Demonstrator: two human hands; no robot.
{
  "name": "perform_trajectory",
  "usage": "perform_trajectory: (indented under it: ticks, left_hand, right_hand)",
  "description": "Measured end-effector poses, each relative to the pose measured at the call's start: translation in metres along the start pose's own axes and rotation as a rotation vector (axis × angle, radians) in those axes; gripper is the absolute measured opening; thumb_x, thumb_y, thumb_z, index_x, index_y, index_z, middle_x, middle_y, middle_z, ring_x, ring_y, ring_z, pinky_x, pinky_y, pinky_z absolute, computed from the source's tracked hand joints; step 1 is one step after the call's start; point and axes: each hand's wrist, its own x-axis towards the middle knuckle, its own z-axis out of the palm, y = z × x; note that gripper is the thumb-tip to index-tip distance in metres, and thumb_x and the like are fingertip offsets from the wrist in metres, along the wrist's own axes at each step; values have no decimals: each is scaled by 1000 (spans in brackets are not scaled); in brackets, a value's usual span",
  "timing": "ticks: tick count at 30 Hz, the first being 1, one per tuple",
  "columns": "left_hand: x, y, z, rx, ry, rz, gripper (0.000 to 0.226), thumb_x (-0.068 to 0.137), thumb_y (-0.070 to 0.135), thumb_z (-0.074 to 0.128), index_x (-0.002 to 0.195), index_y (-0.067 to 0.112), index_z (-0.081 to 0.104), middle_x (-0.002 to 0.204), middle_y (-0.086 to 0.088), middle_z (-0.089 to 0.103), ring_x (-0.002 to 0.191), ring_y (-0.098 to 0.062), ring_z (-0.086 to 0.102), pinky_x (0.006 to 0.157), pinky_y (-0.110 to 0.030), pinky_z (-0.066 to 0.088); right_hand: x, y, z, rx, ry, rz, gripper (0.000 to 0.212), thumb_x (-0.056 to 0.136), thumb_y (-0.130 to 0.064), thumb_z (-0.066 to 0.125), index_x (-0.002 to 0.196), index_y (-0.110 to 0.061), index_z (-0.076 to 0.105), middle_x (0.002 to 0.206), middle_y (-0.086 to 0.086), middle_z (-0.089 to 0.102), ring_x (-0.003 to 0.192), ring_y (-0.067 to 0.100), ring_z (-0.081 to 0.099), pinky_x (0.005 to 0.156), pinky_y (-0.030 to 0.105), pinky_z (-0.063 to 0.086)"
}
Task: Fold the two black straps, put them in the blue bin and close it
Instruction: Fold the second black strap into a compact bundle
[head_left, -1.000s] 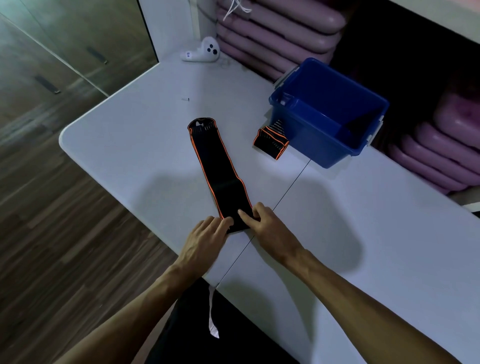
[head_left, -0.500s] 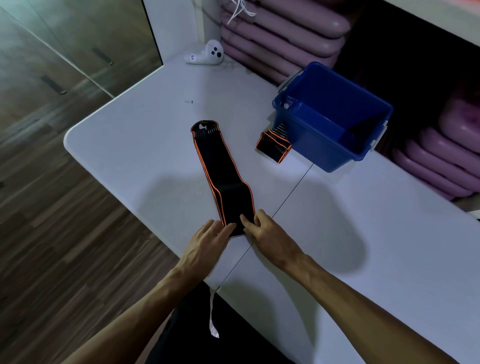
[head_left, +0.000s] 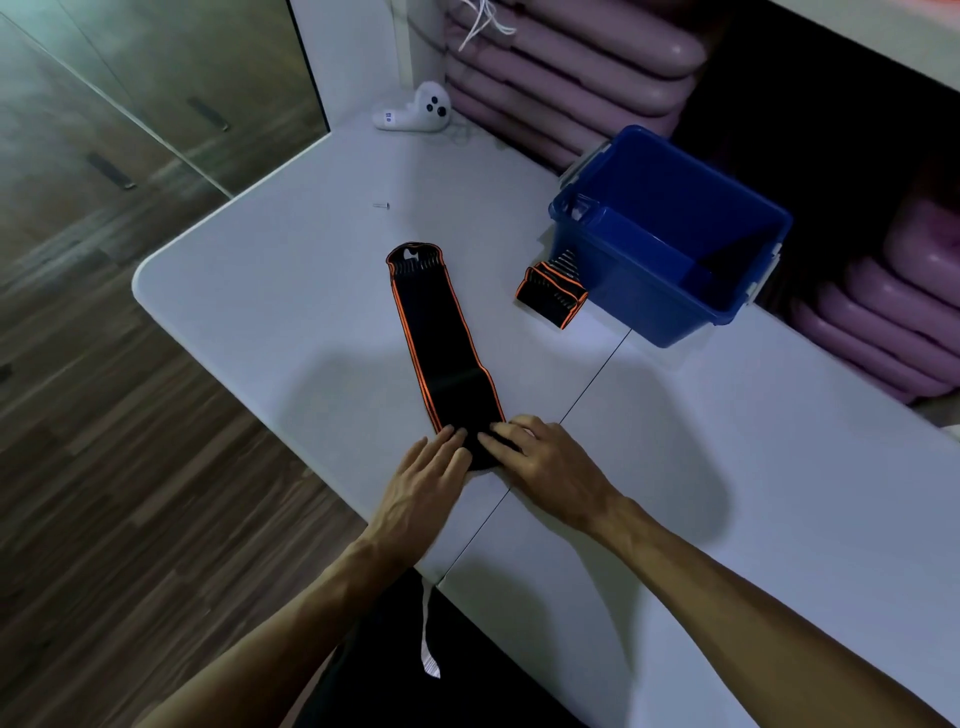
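Note:
A long black strap with orange edging (head_left: 441, 332) lies flat on the white table (head_left: 270, 322), running away from me. My left hand (head_left: 421, 493) and my right hand (head_left: 545, 462) both lie on its near end, fingertips gripping the fabric side by side. A second black strap (head_left: 551, 293), folded into a small bundle, rests against the front wall of the open blue bin (head_left: 639, 296) at the far right. No lid for the bin is in view.
A white handheld controller (head_left: 415, 111) lies at the table's far corner, and a small screw (head_left: 381, 206) lies near it. Stacked pink cushions (head_left: 571, 67) stand behind the bin. The table's left edge drops to a wooden floor (head_left: 104, 415).
The near part of the long strap has buckled slightly under my fingers. Both hands stay at its near end.

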Motion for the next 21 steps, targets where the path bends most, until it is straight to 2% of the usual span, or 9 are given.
perform_trajectory:
  ticks: [3,4,7,9,13,15,17,19,21]
  left_hand:
    - [5,7,-12,-106,14,4,52,102,39,22,116,3,57,123,-14,63,120,-29,57,98,-41,50]
    - [5,9,-16,-183,25,-20,53,101,42,22,115,4,56,118,-12,64,111,-28,61,93,-40,52]
    - [0,8,-18,-417,63,-158,32,97,39,32,109,15,49,101,-1,57,82,-17,57,72,-33,49]
    - [0,5,-16,-450,99,-198,27,96,36,35,108,16,50,99,0,58,80,-16,56,70,-35,49]
    - [5,-5,-19,-452,72,-145,29,94,35,45,110,13,56,98,0,59,81,-16,57,71,-34,50]
    - [7,-10,-21,-467,65,-112,21,91,29,55,104,13,59,93,2,57,78,-14,56,68,-33,49]
    - [9,-14,-24,-486,32,-97,20,87,31,61,96,13,62,89,3,57,76,-13,55,68,-32,48]
    - [16,-18,-30,-516,-5,-140,32,87,44,56,87,13,65,86,1,58,76,-13,56,70,-33,48]
    - [25,-22,-38,-523,94,-232,40,91,46,45,84,12,65,85,-1,60,78,-17,58,72,-37,48]
  right_hand:
    - [0,3,-5,-6,-22,-24,40,94,-13,45,132,-8,58,125,7,65,114,25,57,78,39,53]
    - [2,3,-7,1,-25,-37,41,95,-15,40,131,-8,58,122,6,66,112,25,58,78,37,52]
    - [7,0,-13,47,-24,-67,42,96,-20,34,127,-9,60,108,5,69,99,25,60,73,36,50]
    - [13,-2,-17,124,-52,-62,39,99,-23,36,126,-9,60,102,6,69,94,26,59,73,39,51]
    - [23,-3,-21,281,-99,-6,30,101,-17,49,128,-10,58,110,8,67,96,26,59,84,42,51]
    - [23,-3,-22,295,-104,-5,30,101,-17,50,129,-11,58,113,8,67,99,26,59,86,41,51]
    - [22,-3,-22,287,-109,-19,30,101,-17,50,128,-11,59,114,9,66,100,26,60,86,40,51]
    - [21,-5,-21,271,-130,-29,28,101,-16,49,126,-11,61,110,9,66,97,26,60,83,40,52]
    - [21,-8,-19,241,-130,-37,26,100,-16,50,123,-11,62,104,8,66,92,27,60,78,41,52]
